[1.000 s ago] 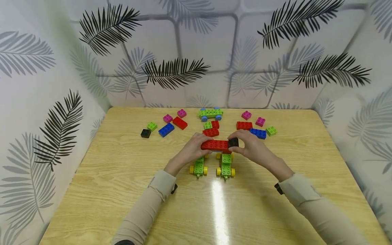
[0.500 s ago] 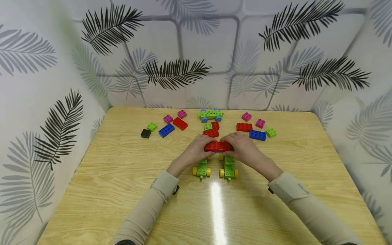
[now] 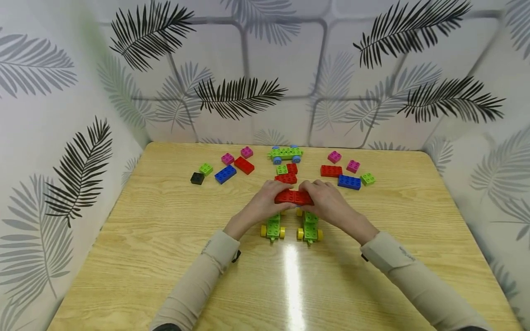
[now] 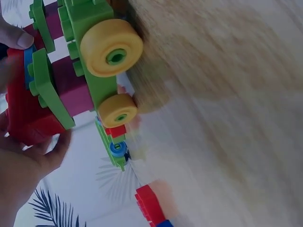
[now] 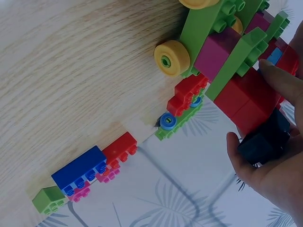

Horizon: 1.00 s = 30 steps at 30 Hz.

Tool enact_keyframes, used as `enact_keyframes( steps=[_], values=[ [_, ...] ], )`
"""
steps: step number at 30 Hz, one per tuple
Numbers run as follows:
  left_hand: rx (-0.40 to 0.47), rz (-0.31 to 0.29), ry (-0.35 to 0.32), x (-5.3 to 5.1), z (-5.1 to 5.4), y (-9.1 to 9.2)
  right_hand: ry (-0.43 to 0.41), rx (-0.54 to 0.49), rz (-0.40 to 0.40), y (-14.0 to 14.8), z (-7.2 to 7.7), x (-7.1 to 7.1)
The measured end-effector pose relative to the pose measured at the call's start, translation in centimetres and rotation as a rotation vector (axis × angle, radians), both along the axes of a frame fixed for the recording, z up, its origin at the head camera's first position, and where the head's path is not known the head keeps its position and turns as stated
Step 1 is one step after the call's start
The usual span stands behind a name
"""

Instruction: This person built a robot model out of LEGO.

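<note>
Two green wheeled bases (image 3: pixel 273 229) (image 3: pixel 310 230) with yellow wheels stand side by side. In the left wrist view, a magenta brick (image 4: pixel 72 85) and a green brick (image 4: pixel 47 90) are stacked on a base, below red bricks (image 4: pixel 33 116) and a blue piece. My left hand (image 3: pixel 262 201) grips the left end of the red row (image 3: pixel 293 197). At its right end is my right hand (image 3: pixel 331 204); the right wrist view has its fingers round a black brick (image 5: pixel 265 139) against the red bricks (image 5: pixel 246 101). The head view hides this black brick.
Behind the hands are a green base with blue wheels (image 3: pixel 285 154) and a small red and green group (image 3: pixel 286 178). Loose bricks lie back left, among them a black one (image 3: pixel 197 178), and back right, including a blue one (image 3: pixel 349 182). Patterned walls enclose the wooden table (image 3: pixel 165 239).
Compared with a second ago, my right hand has moved left over the right end of the red row, and its black brick has gone from the head view. My left hand keeps its grip.
</note>
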<state>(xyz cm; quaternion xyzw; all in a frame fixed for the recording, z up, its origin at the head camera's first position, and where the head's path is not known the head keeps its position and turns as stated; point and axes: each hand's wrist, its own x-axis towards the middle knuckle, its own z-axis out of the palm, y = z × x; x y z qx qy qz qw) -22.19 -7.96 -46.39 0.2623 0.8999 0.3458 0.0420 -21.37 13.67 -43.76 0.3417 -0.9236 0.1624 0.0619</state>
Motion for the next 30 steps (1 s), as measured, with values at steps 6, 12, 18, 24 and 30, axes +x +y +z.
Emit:
enact_keyframes(
  steps=[6, 12, 18, 24, 30],
  values=[
    [0.178, 0.229, 0.107, -0.6, 0.1, -4.0, 0.005, 0.012, -0.003, 0.0, 0.2, -0.1],
    [0.171, 0.546, 0.193, -1.9, -0.9, -10.1, 0.008, 0.021, -0.002, 0.3, 0.3, 0.0],
    [0.068, 0.758, 0.165, -2.8, -2.2, -14.6, 0.024, 0.0, 0.009, 0.8, 0.3, 0.0],
    [-0.058, 0.821, 0.072, -3.5, -3.5, -16.3, 0.015, 0.005, 0.025, 1.2, 0.4, 0.1],
    [-0.098, 0.822, 0.026, -3.7, -3.8, -16.8, -0.044, 0.001, 0.01, 1.8, 0.6, -0.2]
  ],
)
